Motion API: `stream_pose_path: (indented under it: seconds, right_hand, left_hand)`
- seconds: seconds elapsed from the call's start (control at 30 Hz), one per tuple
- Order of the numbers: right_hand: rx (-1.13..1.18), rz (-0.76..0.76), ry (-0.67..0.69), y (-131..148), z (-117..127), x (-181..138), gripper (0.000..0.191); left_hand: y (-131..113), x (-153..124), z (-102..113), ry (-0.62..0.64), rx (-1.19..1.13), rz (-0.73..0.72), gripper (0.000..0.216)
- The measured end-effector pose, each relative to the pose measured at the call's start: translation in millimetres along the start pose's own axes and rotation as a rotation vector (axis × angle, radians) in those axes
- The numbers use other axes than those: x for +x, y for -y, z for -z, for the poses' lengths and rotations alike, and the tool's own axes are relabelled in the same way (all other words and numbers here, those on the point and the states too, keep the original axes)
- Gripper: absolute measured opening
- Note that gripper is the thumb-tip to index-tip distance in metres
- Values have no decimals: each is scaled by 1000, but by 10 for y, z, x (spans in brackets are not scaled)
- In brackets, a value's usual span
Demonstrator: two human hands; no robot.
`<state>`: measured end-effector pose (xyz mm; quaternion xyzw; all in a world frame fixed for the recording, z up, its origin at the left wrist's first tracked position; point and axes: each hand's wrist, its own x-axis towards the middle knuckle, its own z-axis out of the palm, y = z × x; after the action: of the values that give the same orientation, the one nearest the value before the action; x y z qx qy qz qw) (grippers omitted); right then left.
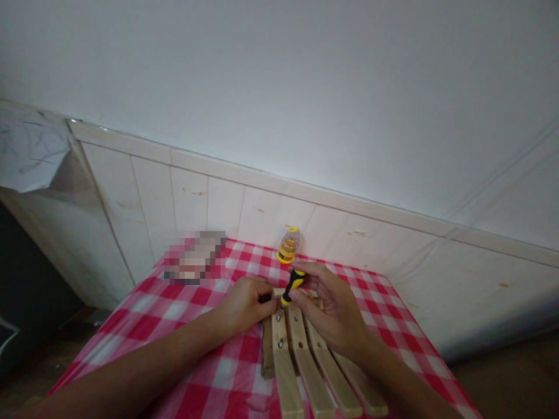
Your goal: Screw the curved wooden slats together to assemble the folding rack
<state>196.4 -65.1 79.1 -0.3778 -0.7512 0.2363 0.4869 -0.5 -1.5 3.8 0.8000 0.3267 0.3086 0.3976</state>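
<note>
The right hand (329, 311) pinches the screwdriver (292, 286), its tip angled down toward 7 o'clock onto the slats (305, 366) at mid-bench (174, 314). The left hand (244, 302) curls on their far end, likely bracing them. A bit holder (289, 244) stands at 12 o'clock, within reach.

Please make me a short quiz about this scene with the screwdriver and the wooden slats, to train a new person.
1. True or false: the right hand holds the screwdriver by its yellow and black handle.
2. What stands on the checked tablecloth behind the hands? A) a hammer B) a small yellow container C) a cup
3. Fill in: the left hand rests at the far end of the wooden ____.
Key: 1 true; 2 B; 3 slats.
</note>
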Motion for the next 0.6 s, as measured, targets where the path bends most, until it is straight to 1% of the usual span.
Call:
stream_pose_path:
  seconds: [0.1, 0.33, 0.6]
  right_hand:
    - [58, -23, 4, 10, -19, -17, 35]
    - [51, -12, -7, 18, -1, -16, 33]
    - [-107, 57, -16, -9, 31, -32, 33]
  left_hand:
    - [-1, 1, -2, 3, 1, 5, 37]
    - [40, 10, -25, 17, -6, -9, 38]
    - [24, 5, -16, 9, 0, -13, 35]
